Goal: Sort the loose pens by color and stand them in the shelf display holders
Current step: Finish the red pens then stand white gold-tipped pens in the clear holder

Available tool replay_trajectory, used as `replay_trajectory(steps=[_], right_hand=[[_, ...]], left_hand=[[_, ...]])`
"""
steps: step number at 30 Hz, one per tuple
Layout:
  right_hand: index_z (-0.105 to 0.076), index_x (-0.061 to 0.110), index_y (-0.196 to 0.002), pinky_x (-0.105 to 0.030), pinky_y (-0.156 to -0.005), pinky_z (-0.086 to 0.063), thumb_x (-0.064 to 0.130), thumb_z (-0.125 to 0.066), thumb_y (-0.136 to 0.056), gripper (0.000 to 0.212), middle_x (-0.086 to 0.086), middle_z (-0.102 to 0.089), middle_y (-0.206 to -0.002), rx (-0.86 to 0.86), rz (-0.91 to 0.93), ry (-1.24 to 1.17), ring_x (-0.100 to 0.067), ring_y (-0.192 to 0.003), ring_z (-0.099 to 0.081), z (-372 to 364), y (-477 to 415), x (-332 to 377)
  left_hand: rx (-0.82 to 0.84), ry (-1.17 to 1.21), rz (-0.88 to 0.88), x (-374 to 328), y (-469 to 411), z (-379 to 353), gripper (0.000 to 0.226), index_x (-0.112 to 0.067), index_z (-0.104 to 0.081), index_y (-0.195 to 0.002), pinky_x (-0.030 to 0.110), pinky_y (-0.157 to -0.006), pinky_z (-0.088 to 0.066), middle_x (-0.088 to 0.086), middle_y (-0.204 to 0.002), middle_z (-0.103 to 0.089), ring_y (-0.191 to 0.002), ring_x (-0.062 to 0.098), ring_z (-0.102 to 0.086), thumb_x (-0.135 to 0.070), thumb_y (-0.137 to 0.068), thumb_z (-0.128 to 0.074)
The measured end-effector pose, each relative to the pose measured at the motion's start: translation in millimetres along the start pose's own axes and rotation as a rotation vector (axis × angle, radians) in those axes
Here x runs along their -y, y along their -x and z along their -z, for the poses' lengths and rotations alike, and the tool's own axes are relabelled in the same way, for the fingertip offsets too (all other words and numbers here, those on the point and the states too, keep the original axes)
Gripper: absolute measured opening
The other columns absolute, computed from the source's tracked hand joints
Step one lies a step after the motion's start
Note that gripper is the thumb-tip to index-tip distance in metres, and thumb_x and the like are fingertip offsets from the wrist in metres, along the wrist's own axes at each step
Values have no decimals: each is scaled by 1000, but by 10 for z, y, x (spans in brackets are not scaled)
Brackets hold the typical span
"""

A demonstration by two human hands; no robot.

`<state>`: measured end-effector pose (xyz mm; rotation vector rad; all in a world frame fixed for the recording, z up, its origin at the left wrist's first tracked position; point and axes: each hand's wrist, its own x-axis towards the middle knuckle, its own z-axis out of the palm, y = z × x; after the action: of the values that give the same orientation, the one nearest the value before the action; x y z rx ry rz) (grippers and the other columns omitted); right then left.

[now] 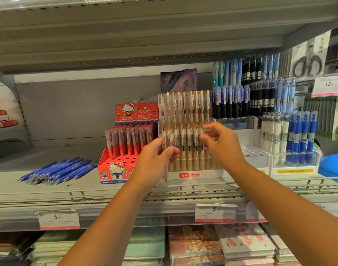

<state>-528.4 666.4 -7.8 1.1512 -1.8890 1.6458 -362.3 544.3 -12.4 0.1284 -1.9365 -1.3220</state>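
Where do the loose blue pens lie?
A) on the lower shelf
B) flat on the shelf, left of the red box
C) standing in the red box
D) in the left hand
B: the blue pens lie flat in a pile on the shelf, left of the red box; the left hand holds beige pens.
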Motion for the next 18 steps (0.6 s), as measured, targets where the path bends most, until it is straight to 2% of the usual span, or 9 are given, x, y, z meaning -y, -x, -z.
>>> replay_trajectory(steps=[3,5,7,10,12,14,16,18], right_hand=[[-61,30,-109,-37,-73,-61,20,-68,-91,22,13,-62,-88,27,-64,-11,-9,-83,-65,-8,-1,-18],[-62,29,-111,-26,-68,-58,22,-68,-91,22,16,-61,-86,10,-50,27,-4,-79,-64,-2,9,-11],[-62,28,-118,-14,-61,-49,25,-68,-91,27,19,-59,-85,0,-41,78,-1,-76,-62,7,19,0],[-58,30,-124,-13,-55,-47,25,-65,-93,33,15,-59,-86,38,-69,89,-4,-71,-61,9,41,15],[-58,28,-127,-17,-60,-48,24,-63,-94,34,13,-59,-92,33,-59,120,-4,-73,-60,6,54,41],[-58,25,-128,-18,-70,-45,25,-61,-95,34,9,-56,-102,-13,-4,177,0,-78,-55,9,68,74],[-56,25,-126,-18,-77,-42,24,-60,-95,31,9,-52,-109,-61,72,121,1,-86,-53,18,91,124],[-56,26,-123,-15,-80,-42,20,-57,-96,27,9,-53,-111,-49,154,1,0,-95,-52,34,119,169]], left_hand=[[14,25,-11,-23,12,-12,20,-21,-67,-105,16,-75,-55,-6,-93,-76,-89,9,-72,-7,-98,-56],[13,6,-31,-35,20,-17,22,-25,-66,-107,14,-76,-54,-10,-97,-76,-92,6,-71,-8,-98,-56],[26,-16,-46,-48,34,-36,22,-27,-66,-109,15,-77,-55,-13,-99,-75,-93,3,-70,-10,-98,-56],[50,-70,-65,-64,44,-72,22,-28,-66,-110,21,-84,-55,-16,-100,-74,-95,1,-69,-13,-97,-58],[50,-96,-69,-83,26,-77,19,-30,-67,-108,25,-86,-54,-18,-100,-73,-96,0,-68,-16,-97,-59],[46,-152,-92,-98,2,-82,15,-33,-67,-103,19,-80,-52,-16,-98,-70,-91,-5,-65,-21,-97,-60],[41,-203,-114,-120,-17,-110,17,-37,-65,-87,14,-69,-46,-12,-88,-60,-72,-10,-57,-23,-97,-61],[43,-237,-120,-127,-39,-163,32,-37,-57,-68,13,-63,-40,-12,-79,-46,-60,-8,-48,-22,-96,-62]])
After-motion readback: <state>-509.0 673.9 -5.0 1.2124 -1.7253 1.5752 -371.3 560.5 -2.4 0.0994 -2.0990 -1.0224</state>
